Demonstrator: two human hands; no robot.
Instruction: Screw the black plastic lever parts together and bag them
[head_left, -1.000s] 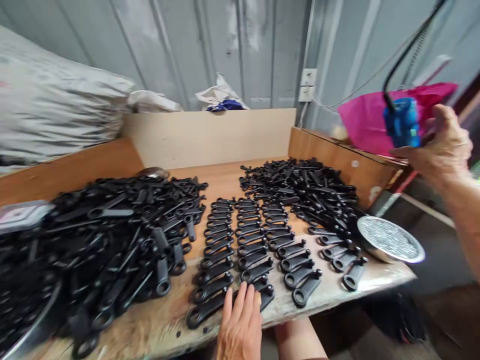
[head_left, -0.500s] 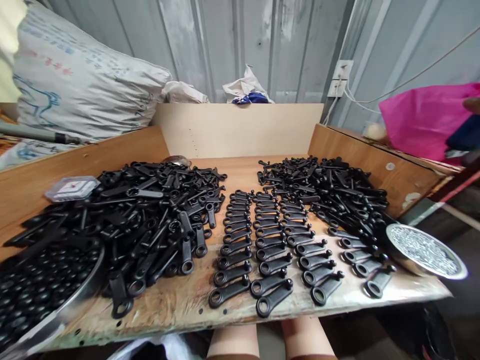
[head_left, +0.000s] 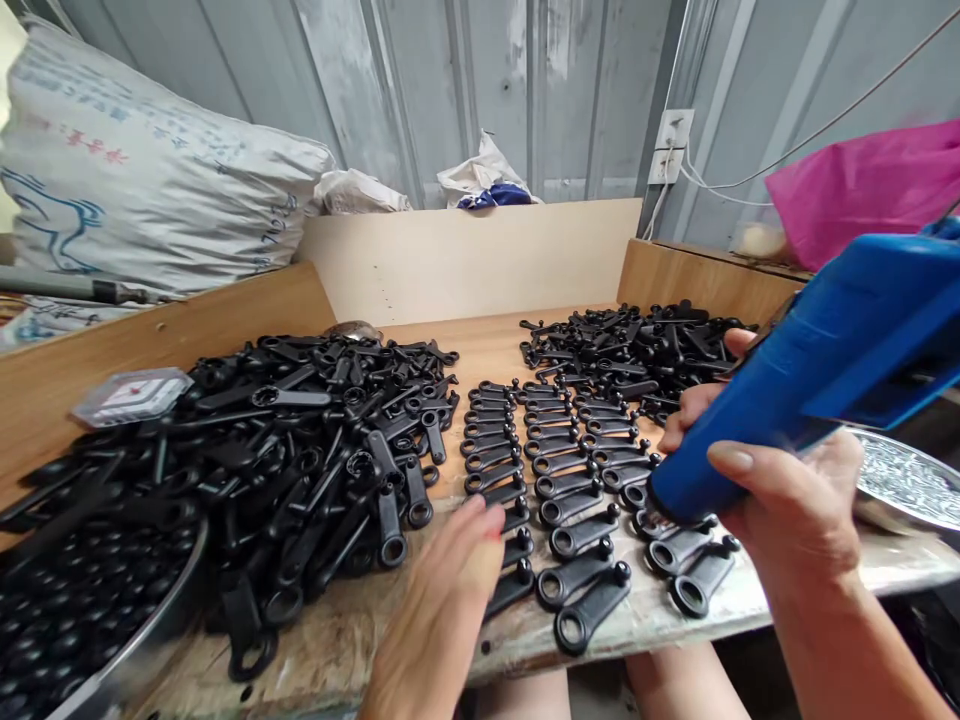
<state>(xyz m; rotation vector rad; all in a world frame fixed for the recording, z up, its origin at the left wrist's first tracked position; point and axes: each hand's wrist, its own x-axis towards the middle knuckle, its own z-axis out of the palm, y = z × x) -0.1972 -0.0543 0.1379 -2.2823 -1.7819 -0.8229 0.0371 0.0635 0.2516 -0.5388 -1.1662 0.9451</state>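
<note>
My right hand (head_left: 780,490) is wrapped round a blue power tool (head_left: 810,370), holding it tilted above the right end of the wooden bench (head_left: 495,350). Its nose hangs just over the neat rows of black plastic levers (head_left: 555,470) laid out in the middle. My left hand (head_left: 442,610) rests with fingers together and stretched out on the front row of levers, holding nothing I can make out. A big loose heap of the same black levers (head_left: 300,440) lies to the left, and another heap (head_left: 637,350) sits at the back right.
A metal bowl of small shiny parts (head_left: 907,480) stands at the right edge. A pan of black round pieces (head_left: 82,590) sits front left. A small clear packet (head_left: 131,395) lies on the left wall. Sacks (head_left: 142,180) and a pink bag (head_left: 862,190) lie behind the bench.
Both hands came back into view: the right brought the blue tool down from the upper right over the rows, and the left returned onto the front row of levers.
</note>
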